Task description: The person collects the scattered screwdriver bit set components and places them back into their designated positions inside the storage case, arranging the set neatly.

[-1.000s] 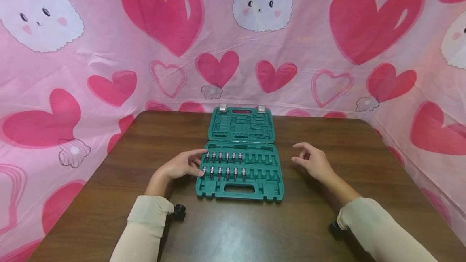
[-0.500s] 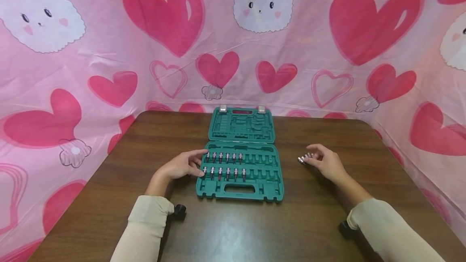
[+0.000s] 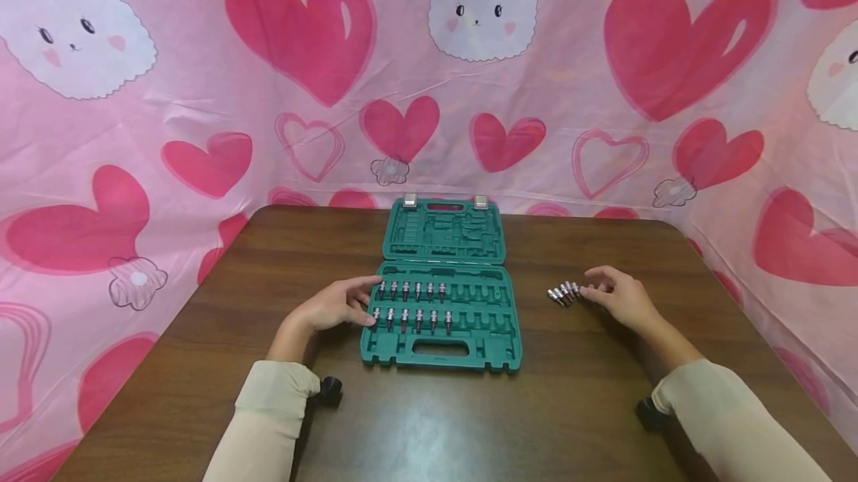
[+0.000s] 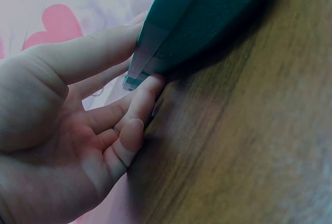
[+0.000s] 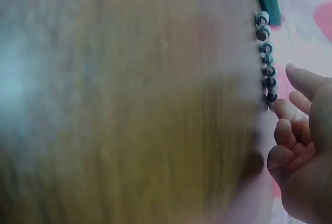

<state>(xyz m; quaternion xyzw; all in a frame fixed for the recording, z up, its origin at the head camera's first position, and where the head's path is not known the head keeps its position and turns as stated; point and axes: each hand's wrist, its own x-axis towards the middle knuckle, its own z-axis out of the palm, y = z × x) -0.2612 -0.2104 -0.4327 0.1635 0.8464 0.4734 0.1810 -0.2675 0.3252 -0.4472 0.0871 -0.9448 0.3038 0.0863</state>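
A green plastic case (image 3: 439, 363) lies open on the table, with two rows of metal bit sockets (image 3: 418, 318) in its left part. My left hand (image 3: 331, 305) rests against the case's left edge, thumb and index finger apart on the rim. In the left wrist view the other fingers of the left hand (image 4: 88, 115) bend loosely by that edge. Right of the case, several loose bit sockets (image 3: 563, 293) lie side by side in a slanting row. My right hand (image 3: 618, 297) is at the row's right end, thumb and index finger apart, possibly touching the last piece.
The wooden table (image 3: 429, 422) runs up to a pink cloth (image 3: 415, 42) printed with hearts and rabbits. The case's lid (image 3: 445, 232) leans back, showing moulded hollows and two metal latches. Vacant slots (image 3: 479, 320) fill the right part of both rows.
My right hand has moved right, away from the case. The row of loose bit sockets, first hidden by it, now shows on the table. My left hand and the case stay put.
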